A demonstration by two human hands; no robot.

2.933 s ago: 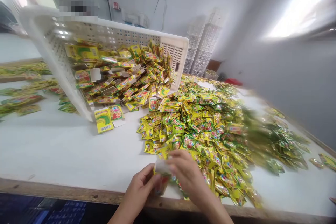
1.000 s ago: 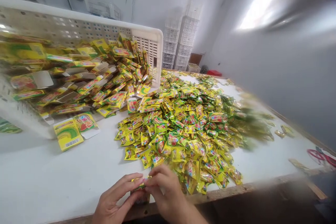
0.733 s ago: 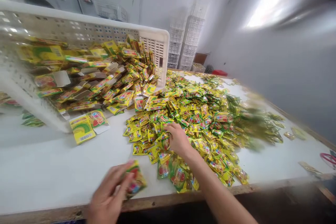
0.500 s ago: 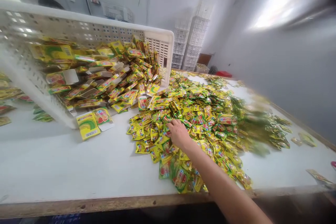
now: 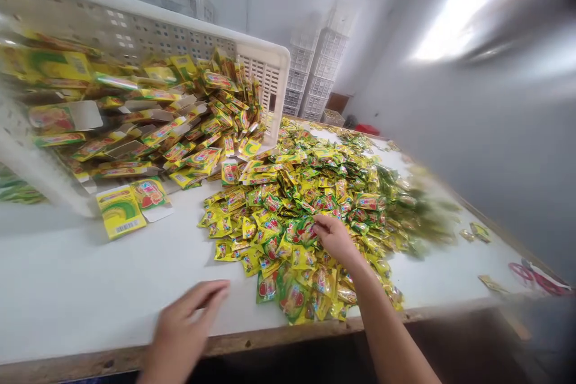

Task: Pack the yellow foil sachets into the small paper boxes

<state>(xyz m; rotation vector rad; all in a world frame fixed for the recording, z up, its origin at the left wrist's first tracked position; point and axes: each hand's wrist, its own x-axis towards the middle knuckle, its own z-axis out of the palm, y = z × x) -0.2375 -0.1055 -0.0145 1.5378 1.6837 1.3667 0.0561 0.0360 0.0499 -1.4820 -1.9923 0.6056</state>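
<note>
A wide pile of small yellow and green packets (image 5: 270,204) covers the middle of the white table (image 5: 148,276). Over the pile, my right hand (image 5: 335,239) pinches a green packet with a red fruit picture (image 5: 301,231). My left hand (image 5: 191,318) is above the table's front edge, left of the pile, thumb and fingers apart with nothing between them. Left of the pile, a white plastic crate (image 5: 281,81) lies on its side with many yellow cartons (image 5: 162,132) in it. A flattened carton (image 5: 119,213) rests on the table before the crate's opening.
Stacked white crates (image 5: 321,72) stand against the back wall, with a red object (image 5: 368,129) to their right. Pink-handled scissors (image 5: 540,279) and a few loose packets (image 5: 492,283) lie on the table at the right.
My left hand has come into view at the bottom. My right hand has moved right and now holds a green packet. The whole view has shifted, with the crate further left.
</note>
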